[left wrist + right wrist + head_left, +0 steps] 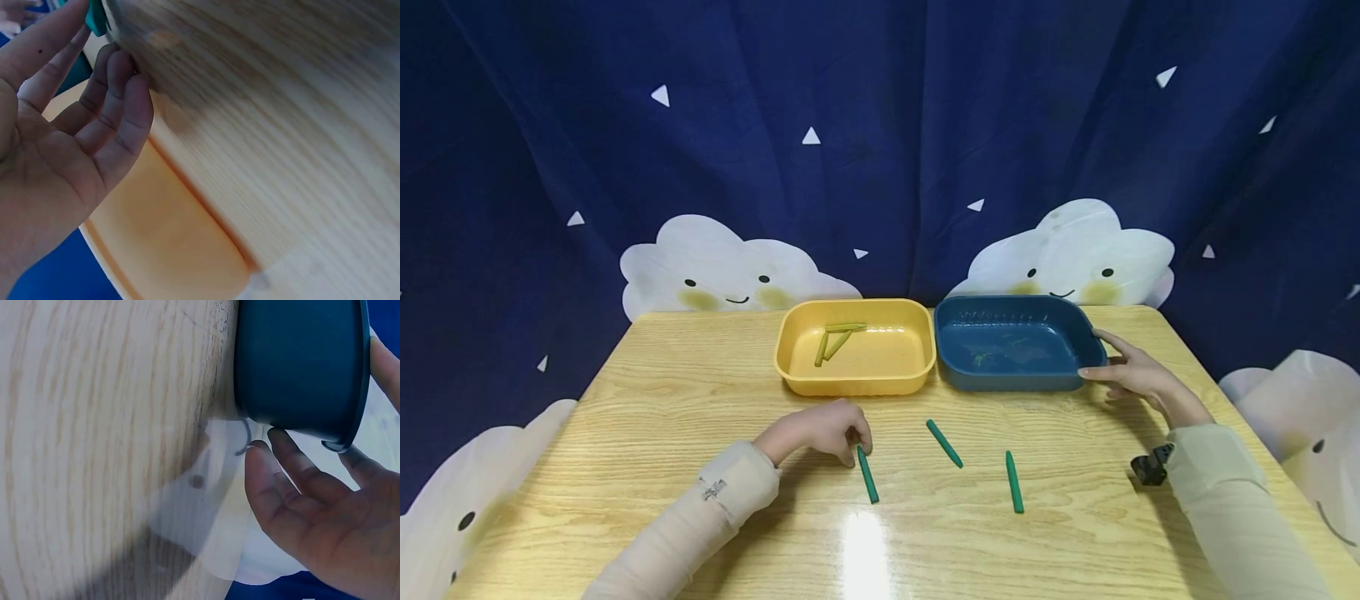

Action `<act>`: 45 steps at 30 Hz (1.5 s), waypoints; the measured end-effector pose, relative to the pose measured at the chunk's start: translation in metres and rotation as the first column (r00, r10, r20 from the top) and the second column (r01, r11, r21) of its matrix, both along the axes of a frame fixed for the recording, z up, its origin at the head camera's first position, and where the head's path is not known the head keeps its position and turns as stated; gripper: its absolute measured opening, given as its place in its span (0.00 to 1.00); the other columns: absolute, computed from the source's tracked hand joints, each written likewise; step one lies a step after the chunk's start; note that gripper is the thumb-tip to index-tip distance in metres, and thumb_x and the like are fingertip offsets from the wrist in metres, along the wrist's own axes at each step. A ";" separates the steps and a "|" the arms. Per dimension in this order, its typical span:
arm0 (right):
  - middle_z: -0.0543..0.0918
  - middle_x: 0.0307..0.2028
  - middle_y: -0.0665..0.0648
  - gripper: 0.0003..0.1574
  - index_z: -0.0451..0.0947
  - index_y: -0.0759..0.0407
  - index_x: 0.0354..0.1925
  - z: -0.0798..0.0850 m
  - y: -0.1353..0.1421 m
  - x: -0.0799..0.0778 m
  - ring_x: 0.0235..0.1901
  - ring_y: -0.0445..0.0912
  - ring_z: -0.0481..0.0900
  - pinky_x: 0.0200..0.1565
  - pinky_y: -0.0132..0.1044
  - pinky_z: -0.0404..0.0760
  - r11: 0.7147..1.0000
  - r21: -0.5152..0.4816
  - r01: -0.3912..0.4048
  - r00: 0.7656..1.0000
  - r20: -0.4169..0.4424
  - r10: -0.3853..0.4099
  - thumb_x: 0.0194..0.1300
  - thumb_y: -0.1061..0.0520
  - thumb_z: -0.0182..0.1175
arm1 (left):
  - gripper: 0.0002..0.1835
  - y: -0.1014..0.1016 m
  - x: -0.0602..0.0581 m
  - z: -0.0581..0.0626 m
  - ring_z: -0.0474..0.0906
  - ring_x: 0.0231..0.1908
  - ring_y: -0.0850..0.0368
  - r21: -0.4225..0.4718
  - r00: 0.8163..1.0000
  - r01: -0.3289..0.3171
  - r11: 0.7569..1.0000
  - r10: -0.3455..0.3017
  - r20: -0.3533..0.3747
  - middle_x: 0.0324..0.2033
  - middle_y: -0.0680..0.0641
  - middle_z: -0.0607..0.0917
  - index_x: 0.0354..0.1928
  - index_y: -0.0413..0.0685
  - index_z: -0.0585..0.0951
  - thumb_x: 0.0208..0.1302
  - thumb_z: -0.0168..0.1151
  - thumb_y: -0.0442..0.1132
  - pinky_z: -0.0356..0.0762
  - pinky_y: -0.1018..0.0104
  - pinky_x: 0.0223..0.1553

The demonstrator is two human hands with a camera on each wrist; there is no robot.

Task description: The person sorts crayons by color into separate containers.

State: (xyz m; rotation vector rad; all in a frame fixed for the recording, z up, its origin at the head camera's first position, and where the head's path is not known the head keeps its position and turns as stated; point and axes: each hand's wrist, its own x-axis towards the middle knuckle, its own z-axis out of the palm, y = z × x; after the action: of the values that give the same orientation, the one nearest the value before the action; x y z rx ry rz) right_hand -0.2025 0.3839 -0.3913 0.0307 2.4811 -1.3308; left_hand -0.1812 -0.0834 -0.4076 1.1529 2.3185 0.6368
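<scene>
In the head view my left hand (829,427) is over the table just in front of the yellow basin, its thumb and index finger pinching the tip of a green crayon (867,477). Part of that green crayon (97,17) shows at the top of the left wrist view, while the other fingers curve loosely. My right hand (1138,375) rests against the right end of the blue basin (1015,382), thumb and index finger spread along its rim. In the right wrist view the right hand (337,512) touches the basin's outer wall with fairly straight fingers.
Two more green crayons, one in the middle (944,443) and one farther right (1014,482), lie on the wooden table (685,392). Three yellowish crayons (837,345) lie inside the yellow basin (850,387), beside the blue one. A dark blue curtain (865,167) hangs behind.
</scene>
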 end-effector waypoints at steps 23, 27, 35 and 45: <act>0.48 0.60 0.85 0.62 0.27 0.57 0.70 0.005 -0.001 0.002 0.40 0.54 0.75 0.33 0.45 0.78 1.000 -0.023 0.003 1.000 0.030 -0.003 0.58 0.49 0.62 | 0.01 0.012 -0.018 0.027 0.71 0.20 0.68 0.230 0.992 0.025 0.973 -0.052 0.112 0.20 0.52 0.82 0.25 0.38 0.83 0.50 0.67 0.29 0.72 0.74 0.24; 0.47 0.60 0.85 0.62 0.27 0.57 0.70 0.004 -0.001 0.002 0.44 0.58 0.73 0.34 0.45 0.78 1.000 0.002 -0.001 1.000 0.014 0.001 0.58 0.48 0.62 | 0.02 0.023 -0.026 0.036 0.75 0.22 0.66 0.337 0.995 -0.018 0.941 -0.018 0.103 0.22 0.50 0.83 0.27 0.36 0.84 0.51 0.67 0.29 0.75 0.71 0.26; 0.48 0.60 0.85 0.62 0.28 0.57 0.70 0.003 -0.002 0.003 0.44 0.59 0.73 0.35 0.46 0.78 1.000 0.003 -0.004 1.000 0.003 0.004 0.58 0.48 0.62 | 0.02 0.043 -0.041 0.053 0.76 0.24 0.63 0.411 0.993 -0.121 0.904 0.105 0.062 0.22 0.50 0.83 0.28 0.37 0.84 0.51 0.67 0.29 0.75 0.69 0.30; 0.50 0.60 0.85 0.62 0.28 0.56 0.70 0.004 -0.001 0.002 0.26 0.51 0.76 0.33 0.45 0.78 1.000 0.004 0.012 1.000 0.017 -0.012 0.58 0.48 0.62 | 0.05 0.073 -0.066 0.073 0.77 0.28 0.53 0.517 0.970 -0.243 0.821 0.206 0.129 0.26 0.46 0.84 0.32 0.34 0.84 0.53 0.65 0.29 0.75 0.65 0.30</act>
State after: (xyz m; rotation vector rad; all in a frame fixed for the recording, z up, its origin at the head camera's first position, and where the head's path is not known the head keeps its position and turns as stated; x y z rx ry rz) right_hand -0.2005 0.3826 -0.3872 0.0574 2.4731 -1.3257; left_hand -0.2467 -0.0099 -0.3344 1.0524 2.3035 1.4570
